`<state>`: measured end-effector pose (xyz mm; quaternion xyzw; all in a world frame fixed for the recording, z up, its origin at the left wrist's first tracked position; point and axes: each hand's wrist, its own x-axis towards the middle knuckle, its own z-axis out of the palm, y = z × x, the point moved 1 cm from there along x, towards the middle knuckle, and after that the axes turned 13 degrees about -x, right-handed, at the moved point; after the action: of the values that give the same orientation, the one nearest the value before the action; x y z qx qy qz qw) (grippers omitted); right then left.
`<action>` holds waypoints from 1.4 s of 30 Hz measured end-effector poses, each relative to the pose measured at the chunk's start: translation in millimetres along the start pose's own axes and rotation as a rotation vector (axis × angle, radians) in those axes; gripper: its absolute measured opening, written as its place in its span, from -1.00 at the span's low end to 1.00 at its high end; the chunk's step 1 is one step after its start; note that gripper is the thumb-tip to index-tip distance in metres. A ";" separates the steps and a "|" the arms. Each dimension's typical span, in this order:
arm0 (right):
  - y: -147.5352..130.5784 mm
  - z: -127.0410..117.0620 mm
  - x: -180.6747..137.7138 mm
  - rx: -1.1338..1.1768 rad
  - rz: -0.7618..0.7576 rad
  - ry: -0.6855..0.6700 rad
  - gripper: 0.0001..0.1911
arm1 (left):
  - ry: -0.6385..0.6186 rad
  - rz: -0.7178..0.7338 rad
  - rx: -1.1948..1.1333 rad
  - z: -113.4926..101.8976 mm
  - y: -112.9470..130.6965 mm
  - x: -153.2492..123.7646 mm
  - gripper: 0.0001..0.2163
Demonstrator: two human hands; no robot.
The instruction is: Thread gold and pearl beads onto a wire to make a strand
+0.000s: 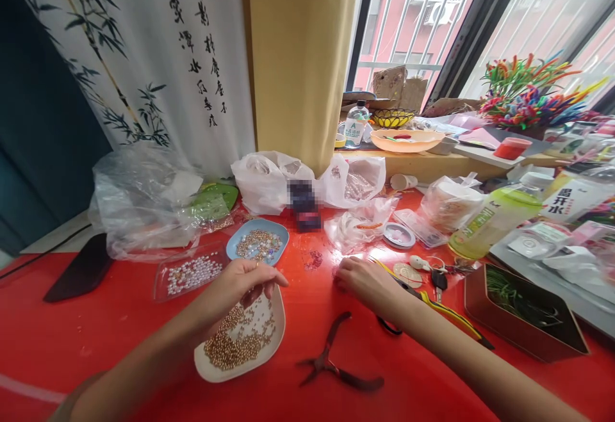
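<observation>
Left hand, fingertips pinched together, hovers over round gold beads heaped on a white oval plate, while the right hand, grip hidden, rests on the red table near untouched dark metal pliers.

Red table, gold beads on cream plate, blue dish, white curtain w/ black bamboo print.

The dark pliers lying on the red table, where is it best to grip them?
Probably by the two long handles, from above and from the right: the pliers lie flat, handles splayed near the right hand, short jaws pointing left at the bead dish.
</observation>
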<state>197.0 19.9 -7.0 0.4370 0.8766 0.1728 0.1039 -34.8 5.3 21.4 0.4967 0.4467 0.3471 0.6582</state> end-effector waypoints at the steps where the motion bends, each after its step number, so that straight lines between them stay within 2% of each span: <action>1: -0.2 0.0 1.9 -0.013 -0.030 -0.006 -0.85 | -0.002 0.001 -0.001 -0.5 0.8 -0.2 -0.76; 6: -1.8 1.9 9.1 -0.041 -0.169 -0.017 -0.79 | 0.001 0.013 0.002 -3.4 4.0 -2.0 -0.77; 10: -2.1 7.4 13.0 0.035 -0.200 0.007 -0.76 | -0.004 0.024 0.018 -4.8 5.2 -2.9 -0.77; 14: 11.4 9.2 15.1 0.204 -0.119 0.083 -0.82 | -0.020 0.026 0.015 -6.5 6.4 -2.6 -0.76; 17: 26.5 4.3 15.3 0.377 0.050 0.164 -0.86 | -0.024 0.033 -0.008 -7.1 6.4 -1.8 -0.73; 20: 28.3 -3.5 16.4 0.578 0.219 0.235 -0.76 | -0.013 0.024 -0.036 -4.3 2.5 0.1 -0.72; 24: -0.5 -15.0 23.2 0.894 0.308 0.277 -0.69 | 0.028 0.029 -0.105 3.5 -8.8 5.4 -0.70; 27: -27.2 -20.3 31.6 1.510 0.433 0.255 -0.80 | 0.088 0.069 -0.145 5.5 -16.1 10.1 -0.71; 28: -34.4 -21.3 34.7 1.656 0.449 0.240 -0.82 | 0.108 0.088 -0.155 4.9 -17.4 11.2 -0.71; 30: -44.9 -22.2 40.7 1.798 0.444 0.220 -0.84 | 0.134 0.119 -0.174 2.9 -18.1 12.3 -0.73; 32: -50.7 -21.6 45.4 1.815 0.436 0.230 -0.84 | 0.134 0.115 -0.201 0.8 -17.2 12.5 -0.74; 35: -54.7 -20.8 49.0 1.688 0.397 0.297 -0.85 | 0.144 0.092 -0.259 -1.8 -15.2 11.9 -0.76; 38: -55.7 -23.1 48.6 1.475 0.335 0.357 -0.88 | 0.190 0.100 -0.295 -3.1 -14.1 12.0 -0.78; 42: -53.8 -31.4 43.9 1.110 0.196 0.391 -0.88 | 0.187 0.096 -0.226 -1.4 -13.5 12.7 -0.80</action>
<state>121.1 18.5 -0.7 0.4651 0.7943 -0.2249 -0.3198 -31.3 13.6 5.1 0.4057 0.4402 0.4709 0.6480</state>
